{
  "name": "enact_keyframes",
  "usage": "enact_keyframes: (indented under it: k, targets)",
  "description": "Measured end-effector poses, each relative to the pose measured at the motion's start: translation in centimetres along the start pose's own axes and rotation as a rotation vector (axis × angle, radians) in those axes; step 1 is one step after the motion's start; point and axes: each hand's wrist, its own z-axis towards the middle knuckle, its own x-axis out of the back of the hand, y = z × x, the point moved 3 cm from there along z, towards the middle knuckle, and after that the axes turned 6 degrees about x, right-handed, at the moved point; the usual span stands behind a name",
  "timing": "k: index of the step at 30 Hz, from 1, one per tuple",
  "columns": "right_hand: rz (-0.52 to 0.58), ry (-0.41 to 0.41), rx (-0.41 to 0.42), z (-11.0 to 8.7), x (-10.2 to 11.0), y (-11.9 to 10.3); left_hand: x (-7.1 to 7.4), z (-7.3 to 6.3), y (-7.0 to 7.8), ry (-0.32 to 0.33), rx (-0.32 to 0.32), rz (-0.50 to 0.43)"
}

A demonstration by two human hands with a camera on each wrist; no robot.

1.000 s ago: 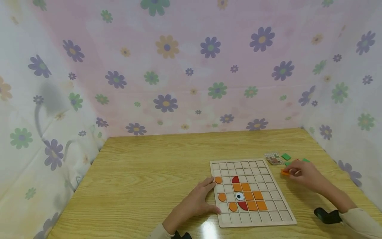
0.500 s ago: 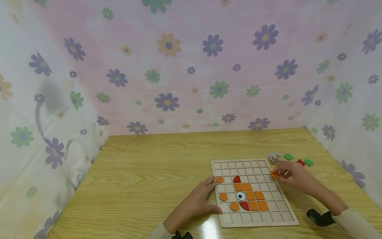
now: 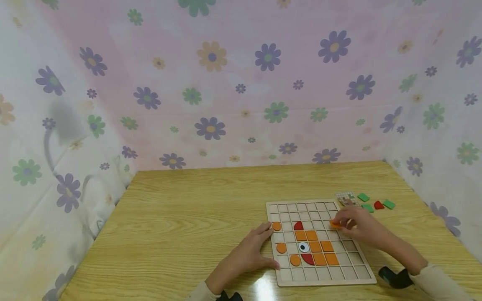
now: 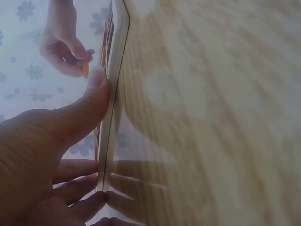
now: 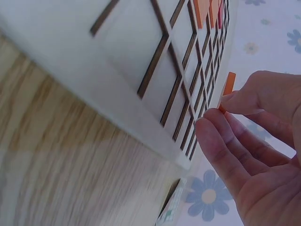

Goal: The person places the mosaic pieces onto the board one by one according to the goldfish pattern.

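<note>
A wooden grid board (image 3: 320,276) lies on the table with orange square tiles (image 3: 315,246), orange round tiles (image 3: 281,248), red quarter-circle tiles (image 3: 307,259) and a white eye tile (image 3: 303,247) set in its cells. My left hand (image 3: 250,253) rests at the board's left edge, thumb and fingers spread and touching the rim, as the left wrist view also shows. Between thumb and fingertips, my right hand (image 3: 359,225) pinches an orange tile (image 5: 228,84) over the board's upper right cells. That tile is tilted on edge in the right wrist view; its full outline is partly hidden.
Beyond the board's top right corner lies a small printed pattern card (image 3: 345,197). Green tiles (image 3: 389,204) and a red tile (image 3: 378,205) lie loose beside it. A flower-printed cloth (image 3: 226,96) hangs behind the wooden table (image 3: 169,217).
My right hand has carried the orange tile left, from the loose pieces to above the board, uncovering green and red tiles. The left hand stays at the board's edge.
</note>
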Motion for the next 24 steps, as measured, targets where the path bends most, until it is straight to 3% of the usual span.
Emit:
enact_keyframes:
  k: [9,24]
  targets:
    - [0.003,-0.005,0.042,0.7,-0.6,-1.2,-0.1,0.1,-0.1,-0.008,0.002,-0.001]
    - [0.067,-0.085,0.065,1.2,-2.1,-1.8,0.0,0.1,-0.1,-0.008,0.018,-0.004]
